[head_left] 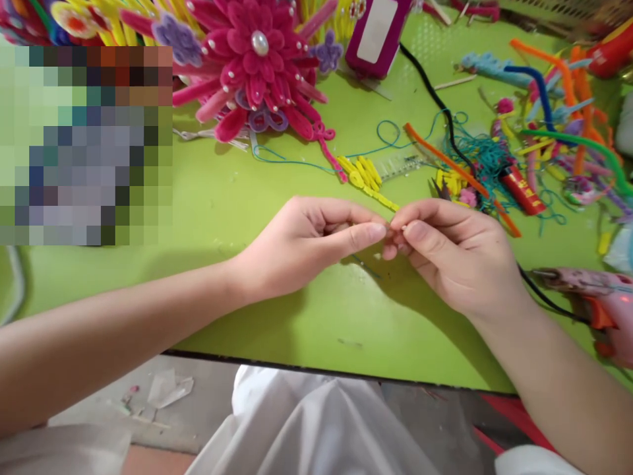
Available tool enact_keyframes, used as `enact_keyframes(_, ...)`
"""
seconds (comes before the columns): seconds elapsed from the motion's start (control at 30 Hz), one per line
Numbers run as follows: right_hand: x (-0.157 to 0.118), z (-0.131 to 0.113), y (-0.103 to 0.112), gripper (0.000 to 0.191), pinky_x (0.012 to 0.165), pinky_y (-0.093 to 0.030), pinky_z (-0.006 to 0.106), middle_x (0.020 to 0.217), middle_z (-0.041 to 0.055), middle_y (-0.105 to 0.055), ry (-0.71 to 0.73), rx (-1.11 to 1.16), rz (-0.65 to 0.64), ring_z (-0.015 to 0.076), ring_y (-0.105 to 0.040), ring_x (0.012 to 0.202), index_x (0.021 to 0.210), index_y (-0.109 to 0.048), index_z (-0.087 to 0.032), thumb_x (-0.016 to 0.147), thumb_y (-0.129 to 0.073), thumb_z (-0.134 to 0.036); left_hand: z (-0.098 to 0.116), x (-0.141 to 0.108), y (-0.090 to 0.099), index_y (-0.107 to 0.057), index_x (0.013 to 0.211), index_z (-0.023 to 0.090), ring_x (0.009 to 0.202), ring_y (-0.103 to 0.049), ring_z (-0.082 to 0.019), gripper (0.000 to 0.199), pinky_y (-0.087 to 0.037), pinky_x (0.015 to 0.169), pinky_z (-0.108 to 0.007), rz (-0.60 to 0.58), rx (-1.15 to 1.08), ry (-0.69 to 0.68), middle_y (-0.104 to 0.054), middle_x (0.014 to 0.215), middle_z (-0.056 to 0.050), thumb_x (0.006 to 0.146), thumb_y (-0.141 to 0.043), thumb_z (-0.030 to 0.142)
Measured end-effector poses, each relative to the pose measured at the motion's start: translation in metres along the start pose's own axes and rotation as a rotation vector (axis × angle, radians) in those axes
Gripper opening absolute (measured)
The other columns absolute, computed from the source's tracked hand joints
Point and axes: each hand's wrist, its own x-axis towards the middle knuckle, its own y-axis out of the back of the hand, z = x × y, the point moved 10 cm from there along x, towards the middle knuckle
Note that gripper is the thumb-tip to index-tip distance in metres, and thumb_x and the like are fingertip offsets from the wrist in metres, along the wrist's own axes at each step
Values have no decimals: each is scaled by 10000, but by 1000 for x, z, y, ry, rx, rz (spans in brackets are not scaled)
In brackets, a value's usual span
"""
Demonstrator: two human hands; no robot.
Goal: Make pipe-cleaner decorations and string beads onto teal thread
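Over the green table my left hand [316, 234] and my right hand [455, 254] meet at the fingertips. Both are closed in a pinch, thumb against fingers. A tiny pale speck shows at the right thumb tip; what the fingers hold is too small to name. Just behind the fingertips lies a yellow fuzzy pipe-cleaner piece [368, 183] with a thin stem pointing toward them. A pink twisted pipe cleaner [327, 146] touches its far end. Beyond stands a big magenta pipe-cleaner flower [291, 56] with a pearl centre.
A pink glue gun [610, 300] lies at the right edge of the green table [208, 211]. Tangled teal thread [469, 148], orange pipe cleaners [442, 160] and a red tube [523, 190] lie at right. A purple box [378, 36] stands behind. The upper left is pixelated.
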Motion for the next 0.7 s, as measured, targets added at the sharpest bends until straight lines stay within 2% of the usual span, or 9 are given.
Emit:
enact_keyframes(0.07,0,2,1,46,750,-620,206,874,-25,-769,-10,28,14,82,-729,746,965,-832,-288,940,-825,-326,-1,-1,0,-829,988,172,493,-508,-61,257,-383,451,-175,3,1,9,-661,618,5,983,-740,413)
enact_keyframes(0.17,0,4,4,49,780,-619,201,886,-28,-776,-5,38,44,78,-725,787,987,-846,-308,945,-822,-313,-5,-1,-2,-807,1039,164,604,-661,-87,265,-522,534,-178,-15,4,44,-804,872,-53,1030,-668,389)
enact_keyframes(0.27,-1,4,11,70,796,-615,234,935,-12,-780,26,-18,111,95,-708,817,992,-850,-310,934,-832,-343,-5,0,-2,-793,1104,167,664,-717,-98,255,-573,582,-188,-26,2,42,-841,1044,-76,1043,-650,369)
enact_keyframes(0.4,-4,-4,10,72,840,-621,290,988,10,-778,106,-133,145,134,-723,903,1003,-855,-310,948,-815,-334,-6,0,-3,-785,1103,172,668,-731,-98,254,-565,573,-186,-40,9,37,-849,1079,-77,1044,-655,382)
enact_keyframes(0.53,-8,-17,3,99,827,-624,317,983,20,-766,203,-247,150,147,-718,907,1019,-858,-312,979,-773,-280,-7,-1,-4,-775,1059,164,649,-729,-99,267,-543,550,-183,-43,10,43,-854,1051,-78,1043,-657,403)
enact_keyframes(0.7,-11,-21,1,100,836,-619,364,959,25,-748,229,-319,187,171,-710,912,1012,-857,-334,977,-774,-289,-4,-3,-2,-769,974,166,631,-714,-86,267,-534,552,-172,-13,4,36,-858,1012,-65,1026,-685,415)
